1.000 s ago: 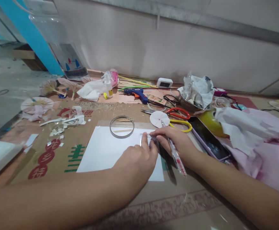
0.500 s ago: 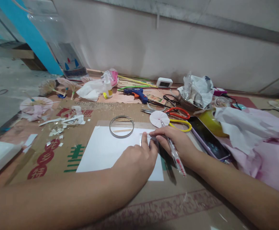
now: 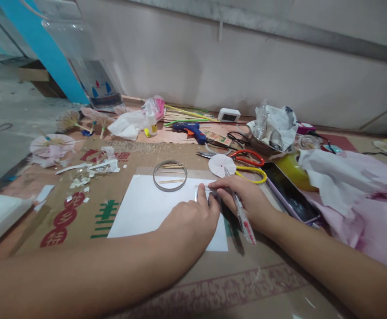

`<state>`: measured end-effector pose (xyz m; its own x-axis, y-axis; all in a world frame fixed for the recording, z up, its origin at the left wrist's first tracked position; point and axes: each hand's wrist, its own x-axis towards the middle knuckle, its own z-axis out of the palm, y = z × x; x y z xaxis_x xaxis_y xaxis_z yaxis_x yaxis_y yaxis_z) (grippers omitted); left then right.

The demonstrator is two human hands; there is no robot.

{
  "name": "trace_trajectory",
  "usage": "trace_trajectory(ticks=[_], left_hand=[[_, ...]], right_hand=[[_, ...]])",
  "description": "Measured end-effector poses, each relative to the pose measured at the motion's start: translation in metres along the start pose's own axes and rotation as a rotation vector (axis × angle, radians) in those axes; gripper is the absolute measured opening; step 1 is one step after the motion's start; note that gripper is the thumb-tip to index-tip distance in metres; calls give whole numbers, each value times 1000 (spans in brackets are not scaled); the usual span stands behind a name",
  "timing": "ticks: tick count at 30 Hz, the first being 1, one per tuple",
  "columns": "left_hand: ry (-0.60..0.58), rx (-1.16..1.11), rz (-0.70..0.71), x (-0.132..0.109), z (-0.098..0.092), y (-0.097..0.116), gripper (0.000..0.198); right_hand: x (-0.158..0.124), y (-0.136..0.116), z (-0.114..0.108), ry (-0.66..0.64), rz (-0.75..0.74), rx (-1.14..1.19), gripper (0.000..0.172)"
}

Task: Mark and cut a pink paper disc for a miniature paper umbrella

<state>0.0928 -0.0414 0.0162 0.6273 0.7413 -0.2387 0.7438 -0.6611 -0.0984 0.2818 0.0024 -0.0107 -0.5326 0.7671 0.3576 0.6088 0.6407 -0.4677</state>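
On a sheet of white paper (image 3: 140,208), my left hand (image 3: 193,217) presses a small clear flat piece (image 3: 196,192) with its index finger. The other left fingers are bent around it, and most of the piece is hidden under them. My right hand (image 3: 243,199) holds a clear pen (image 3: 241,210), its upper end sloping back toward me. Right fingertips meet the left ones at the paper's right edge. Just beyond the right hand lies a round white paper disc (image 3: 220,165), partly over scissors with red and yellow handles (image 3: 251,174). A grey ring (image 3: 154,179) surrounds several toothpicks (image 3: 170,181).
Cardboard (image 3: 120,177) lies beneath the paper. Behind are a blue glue gun (image 3: 193,130), a glue bottle (image 3: 151,122) and thin sticks. To the right are a phone (image 3: 289,192), yellow tape (image 3: 291,170) and pink cloth (image 3: 362,199). Paper scraps (image 3: 80,180) and small paper umbrellas (image 3: 52,146) sit left.
The view has shifted very slightly. Both hands stay in nearly the same place, with the pen still in the right hand.
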Motion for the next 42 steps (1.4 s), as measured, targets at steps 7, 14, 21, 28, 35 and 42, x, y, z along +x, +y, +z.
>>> trace_trajectory(ticks=[7,14,21,28,35,42], left_hand=[[30,2,4,0,1,-1,43],[63,22,8,-2,3,0,41],[61,33,-3,-3,2,2,46],[64,45,-4,-2,1,1,48],[62,40,-5,-3,4,2,48],[42,24,17,-2,-1,-3,48]], right_hand=[[2,-6,0,-30,-76,11,17],[4,-9,-3,-54,-70,4,17],[2,-5,-2,-29,-58,1,19],[2,-3,0,-23,-52,20,18],[3,-4,-1,-26,-54,19,18],[2,-2,-1,-42,-27,12,19]])
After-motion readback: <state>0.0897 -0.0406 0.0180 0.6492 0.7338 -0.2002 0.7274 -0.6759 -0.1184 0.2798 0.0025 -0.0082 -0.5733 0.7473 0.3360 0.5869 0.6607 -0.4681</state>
